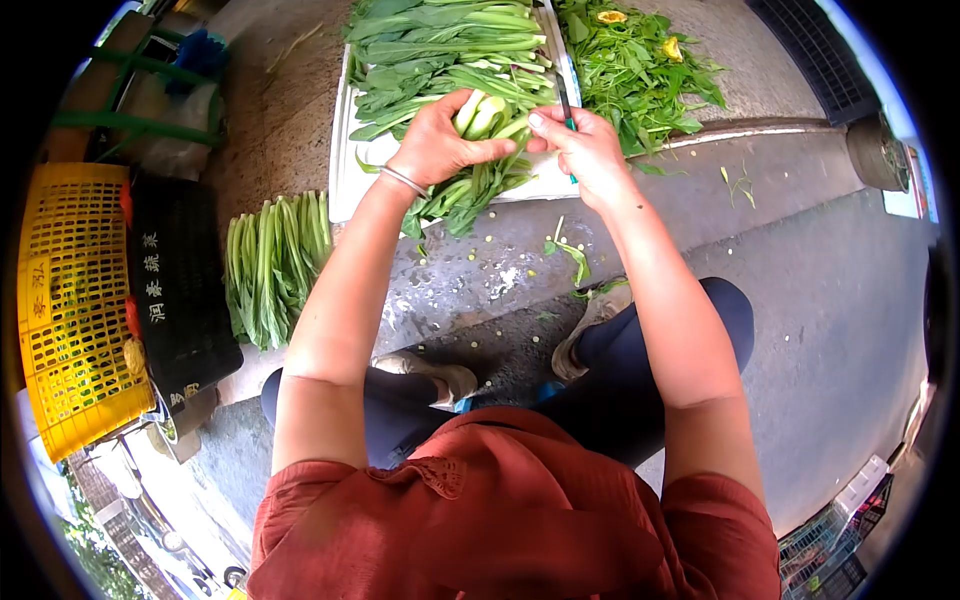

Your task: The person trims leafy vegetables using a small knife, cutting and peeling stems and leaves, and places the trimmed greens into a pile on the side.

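My left hand [440, 145], with a bangle at the wrist, is wrapped round a bunch of leafy greens [488, 118]. The pale stem ends point up and to the right, and the leaves [470, 198] hang below my palm. My right hand [588, 150] grips a small knife [571, 124] with a teal handle, its dark narrow blade pointing away from me. The thumb and forefinger of that hand meet at the stems' right side; whether they pinch a piece there I cannot tell. More greens [450, 50] lie in rows on a white board [345, 170] under and beyond my hands.
A heap of loose leaves [640, 90] lies right of the board. Another bundle of greens [278, 265] rests at the left. Yellow [80, 300] and black [180, 290] crates stand further left. Leaf scraps [572, 255] dot the concrete step, and a dark pot [878, 152] sits far right.
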`<state>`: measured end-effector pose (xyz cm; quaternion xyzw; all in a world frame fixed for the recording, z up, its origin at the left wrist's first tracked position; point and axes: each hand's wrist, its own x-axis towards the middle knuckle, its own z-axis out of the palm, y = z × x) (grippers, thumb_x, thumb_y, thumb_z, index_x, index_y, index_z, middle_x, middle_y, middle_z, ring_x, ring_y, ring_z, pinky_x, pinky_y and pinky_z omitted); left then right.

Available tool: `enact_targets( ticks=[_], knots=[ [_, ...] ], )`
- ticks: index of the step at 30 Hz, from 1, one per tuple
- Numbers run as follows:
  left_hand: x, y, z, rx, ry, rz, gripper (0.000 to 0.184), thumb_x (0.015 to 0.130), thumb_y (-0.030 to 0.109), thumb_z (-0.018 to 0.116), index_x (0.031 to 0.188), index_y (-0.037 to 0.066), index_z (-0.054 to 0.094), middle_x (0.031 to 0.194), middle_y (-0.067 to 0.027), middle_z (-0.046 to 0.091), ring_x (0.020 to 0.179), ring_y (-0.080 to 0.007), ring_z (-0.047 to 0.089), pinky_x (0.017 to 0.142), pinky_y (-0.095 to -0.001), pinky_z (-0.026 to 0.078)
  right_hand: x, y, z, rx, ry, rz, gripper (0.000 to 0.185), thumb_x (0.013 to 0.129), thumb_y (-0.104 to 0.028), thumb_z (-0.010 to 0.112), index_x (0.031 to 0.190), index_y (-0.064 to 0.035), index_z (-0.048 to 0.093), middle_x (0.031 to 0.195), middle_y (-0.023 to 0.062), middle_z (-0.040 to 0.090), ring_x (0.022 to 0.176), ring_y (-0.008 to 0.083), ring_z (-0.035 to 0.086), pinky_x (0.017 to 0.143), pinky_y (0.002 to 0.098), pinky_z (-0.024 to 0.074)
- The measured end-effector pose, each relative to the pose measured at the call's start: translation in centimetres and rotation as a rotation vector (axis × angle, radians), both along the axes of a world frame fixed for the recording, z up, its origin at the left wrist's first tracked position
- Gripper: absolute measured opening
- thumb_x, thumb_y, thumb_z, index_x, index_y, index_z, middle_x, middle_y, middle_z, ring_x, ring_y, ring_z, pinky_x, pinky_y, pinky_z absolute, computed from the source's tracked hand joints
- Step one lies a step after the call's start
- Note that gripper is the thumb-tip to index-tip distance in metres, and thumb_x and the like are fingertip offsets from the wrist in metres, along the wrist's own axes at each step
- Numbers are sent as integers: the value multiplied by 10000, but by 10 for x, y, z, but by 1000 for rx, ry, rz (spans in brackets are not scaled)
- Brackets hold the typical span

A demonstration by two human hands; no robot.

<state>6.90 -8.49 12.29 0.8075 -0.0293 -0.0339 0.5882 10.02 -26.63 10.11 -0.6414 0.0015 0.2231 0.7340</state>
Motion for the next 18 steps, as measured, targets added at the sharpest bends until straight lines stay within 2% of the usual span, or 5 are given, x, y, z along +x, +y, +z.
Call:
enact_targets(
  ticks=[2, 5, 9, 12, 18],
  knots=[
    [0, -1, -1, 39, -19, -4, 411, 625, 122, 788, 963, 21, 576, 869, -2, 621, 773, -68, 550, 732, -222, 466, -5, 3, 15, 91, -37, 17, 201, 801, -141, 641, 931, 7, 601, 785, 42, 621, 687, 95, 588, 646, 220, 449],
    [3, 1, -7, -48, -38, -55, 395, 609, 97, 800, 936, 24, 591, 851, 0, 628, 758, -65, 552, 733, -224, 469, -12, 3, 26, 114, -116, 83, 212, 796, -129, 649, 945, 15, 600, 760, 38, 611, 693, 95, 590, 647, 220, 451],
    [1, 1, -5, -135, 51, -101, 342, 609, 69, 794, 897, 16, 618, 834, 3, 639, 724, -64, 553, 715, -225, 474, -12, 1, 23, 14, -166, 160, 383, 855, -346, 557, 1027, -8, 610, 732, 5, 579, 627, 68, 499, 547, 199, 385],
    [2, -1, -6, -37, 57, -121, 313, 618, 63, 784, 884, 13, 627, 823, -2, 641, 724, -61, 556, 687, -223, 478, -15, -2, 26, 64, -153, 155, 388, 883, -382, 483, 1080, -71, 604, 760, -16, 550, 626, 24, 415, 444, 157, 269],
    [7, 1, -3, 0, 47, -25, 337, 617, 105, 789, 886, -15, 626, 814, -27, 645, 689, -75, 566, 664, -230, 485, -19, -5, 21, 107, -104, 142, 360, 878, -335, 524, 1038, -24, 608, 685, -35, 478, 594, 52, 386, 522, 178, 300]
  ],
)
